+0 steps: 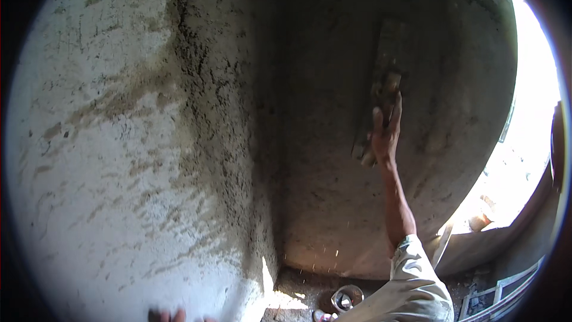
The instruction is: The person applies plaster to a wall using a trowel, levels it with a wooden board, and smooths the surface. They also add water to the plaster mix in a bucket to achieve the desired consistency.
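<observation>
A long, narrow plastering float (387,48) lies nearly upright against the dark, damp plaster wall (333,113). My right hand (386,138) is on its back, fingers around the handle; deep shade blurs the exact grip. The right arm reaches up in a pale, stained sleeve. At the bottom edge, only the fingertips of my left hand (173,316) show, apart from one another, against the pale left wall (131,203). The palm is out of view. Rough, crumbly mortar (208,83) runs down beside the corner where both walls meet.
Below stands a round bucket (347,298) on the dirt floor, near a sunlit patch (286,300) and what looks like a foot. A bright opening (524,113) breaks the wall at right. Pale wooden frame pieces (503,292) lie at the lower right.
</observation>
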Motion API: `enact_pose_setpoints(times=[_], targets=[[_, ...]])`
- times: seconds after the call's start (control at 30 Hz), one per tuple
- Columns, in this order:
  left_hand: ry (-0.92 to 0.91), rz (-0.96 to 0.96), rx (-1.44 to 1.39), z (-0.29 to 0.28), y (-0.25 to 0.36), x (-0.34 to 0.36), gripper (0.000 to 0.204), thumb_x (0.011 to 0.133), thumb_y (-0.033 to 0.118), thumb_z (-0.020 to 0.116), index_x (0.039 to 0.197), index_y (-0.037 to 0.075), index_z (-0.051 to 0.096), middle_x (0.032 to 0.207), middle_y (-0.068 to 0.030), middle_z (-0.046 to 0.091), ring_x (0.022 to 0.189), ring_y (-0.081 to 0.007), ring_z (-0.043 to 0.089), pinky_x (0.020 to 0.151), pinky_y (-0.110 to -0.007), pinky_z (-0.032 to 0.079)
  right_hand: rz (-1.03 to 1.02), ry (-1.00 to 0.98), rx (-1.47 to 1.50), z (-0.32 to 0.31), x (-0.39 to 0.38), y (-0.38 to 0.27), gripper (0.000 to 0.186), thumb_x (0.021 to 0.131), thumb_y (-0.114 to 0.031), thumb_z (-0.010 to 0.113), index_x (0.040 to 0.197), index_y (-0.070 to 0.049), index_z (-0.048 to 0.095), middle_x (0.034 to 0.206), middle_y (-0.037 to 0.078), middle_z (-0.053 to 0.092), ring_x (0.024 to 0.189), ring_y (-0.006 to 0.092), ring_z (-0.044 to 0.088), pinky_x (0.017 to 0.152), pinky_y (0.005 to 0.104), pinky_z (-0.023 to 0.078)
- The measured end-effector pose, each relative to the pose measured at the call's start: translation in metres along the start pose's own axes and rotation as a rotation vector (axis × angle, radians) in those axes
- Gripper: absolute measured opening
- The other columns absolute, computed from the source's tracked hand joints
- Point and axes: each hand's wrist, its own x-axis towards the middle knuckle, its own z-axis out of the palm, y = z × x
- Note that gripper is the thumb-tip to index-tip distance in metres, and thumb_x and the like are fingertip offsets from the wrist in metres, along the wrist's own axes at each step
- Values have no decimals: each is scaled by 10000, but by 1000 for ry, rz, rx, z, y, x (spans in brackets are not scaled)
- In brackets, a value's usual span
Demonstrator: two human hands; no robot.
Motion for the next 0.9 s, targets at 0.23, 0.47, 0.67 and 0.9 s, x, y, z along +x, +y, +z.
enact_pose_setpoints(times=[0.23,0.47,0.67,0.9], targets=[[-110,298,42,22,-26,1,246,905,326,669,1040,132,597,995,-123,661,929,-288,625,841,-438,511,-265,-109,-33,104,135,-42,642,985,-300,559,1541,-180,263,1374,152,532,663,182,628,507,298,520],[-87,358,-8,37,-48,1,202,901,301,652,1024,148,603,943,-97,671,863,-253,627,815,-411,521,-492,-41,-131,214,167,-95,651,996,-308,551,1545,-151,238,1509,205,369,1281,341,481,1022,429,419],[-100,437,7,25,-64,3,166,898,280,638,1011,162,608,898,-74,680,806,-224,630,793,-387,530,-121,-171,-176,190,-65,39,673,989,-146,539,1560,-144,182,1573,163,291,1431,332,316,1164,449,310],[-90,442,2,36,-65,-9,251,934,315,607,1050,93,600,934,-114,670,913,-273,606,843,-427,505,-399,-118,23,229,96,-54,650,993,-256,551,1548,-188,219,1544,109,368,1368,364,405,1108,482,381]])
